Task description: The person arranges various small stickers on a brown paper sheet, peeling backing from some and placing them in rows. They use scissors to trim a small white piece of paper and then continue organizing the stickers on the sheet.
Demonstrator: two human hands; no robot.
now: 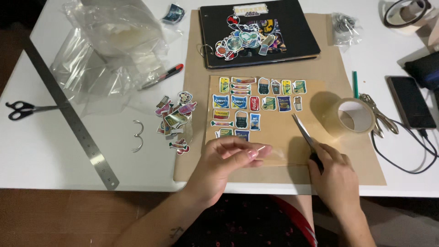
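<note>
Both hands are down at the near edge of the white counter, working over a brown card sheet covered with rows of small colourful stickers. The left hand has its fingers pinched together on what looks like a strip of clear tape lying along the sheet's lower edge — the glare makes that hard to confirm. The right hand is closed around the handles of a pair of scissors, blades slightly parted and angled up over the bare right part of the sheet.

Just beside the scissors' tips stands a roll of clear tape, upright on the large brown paper mat that lies under the sheet. At the far end of the mat, a black binder carries a heap of loose stickers.

Left of the mat — another small pile of stickers, two loose metal rings, a craft knife, crumpled clear bags, a long steel ruler and a second pair of scissors. On the right, a phone on a cable, a green pen and pliers.
</note>
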